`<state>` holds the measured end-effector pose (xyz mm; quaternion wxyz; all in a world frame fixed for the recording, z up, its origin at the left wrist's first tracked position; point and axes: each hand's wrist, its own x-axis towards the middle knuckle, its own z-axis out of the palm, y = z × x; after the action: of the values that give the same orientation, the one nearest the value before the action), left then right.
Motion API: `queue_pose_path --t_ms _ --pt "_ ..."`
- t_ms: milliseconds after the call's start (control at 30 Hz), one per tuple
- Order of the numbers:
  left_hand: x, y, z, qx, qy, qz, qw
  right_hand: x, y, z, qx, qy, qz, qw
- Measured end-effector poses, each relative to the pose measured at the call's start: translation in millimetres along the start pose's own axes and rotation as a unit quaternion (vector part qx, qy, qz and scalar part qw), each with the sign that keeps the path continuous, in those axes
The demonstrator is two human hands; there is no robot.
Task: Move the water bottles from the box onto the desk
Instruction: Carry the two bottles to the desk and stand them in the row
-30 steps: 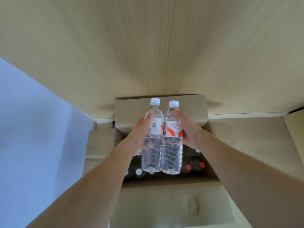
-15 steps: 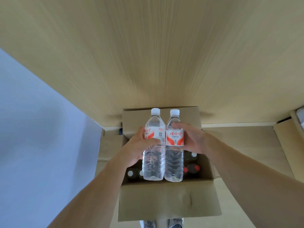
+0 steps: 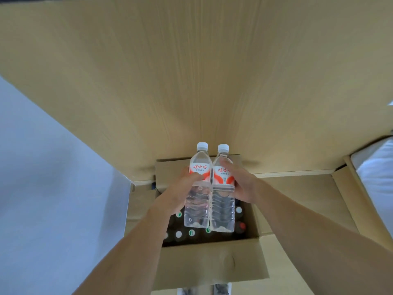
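Two clear water bottles with white caps and red-and-white labels are held side by side above the open cardboard box [image 3: 212, 262]. My left hand [image 3: 180, 194] grips the left bottle [image 3: 198, 188] around its middle. My right hand [image 3: 242, 184] grips the right bottle [image 3: 223, 192] at its label. Both bottles are upright and touch each other. Inside the box stand several more bottles [image 3: 180, 234], seen only as caps in white, green and red.
A large light wooden surface [image 3: 191, 81] rises behind the box and fills the upper view. A pale blue-white panel [image 3: 53, 199] stands at the left. Wooden flooring lies right of the box, and something white [image 3: 376, 177] sits at the far right.
Both hands have lifted the two bottles higher out of the box. The view has tilted, so the box sits lower and more to the right in the frame.
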<state>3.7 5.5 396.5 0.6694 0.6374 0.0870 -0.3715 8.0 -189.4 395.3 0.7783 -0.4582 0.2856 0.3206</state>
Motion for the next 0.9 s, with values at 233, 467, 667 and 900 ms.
queue_pose_path --t_ms 233,467,667,900 --pt "-7 32 10 0.017 0.014 0.015 1.000 -36 -18 -3 -0.021 -0.009 -0.048 0.999" --pt "-10 59 32 -0.009 -0.032 0.038 0.999 -75 -13 -4 0.063 0.067 -0.129 0.987" --pt "-16 71 76 0.035 -0.127 0.036 0.991 -135 11 -22 0.112 0.147 -0.188 0.965" --pt "-38 62 176 0.143 -0.243 0.024 0.959 -236 66 -68 0.192 0.215 -0.253 0.924"
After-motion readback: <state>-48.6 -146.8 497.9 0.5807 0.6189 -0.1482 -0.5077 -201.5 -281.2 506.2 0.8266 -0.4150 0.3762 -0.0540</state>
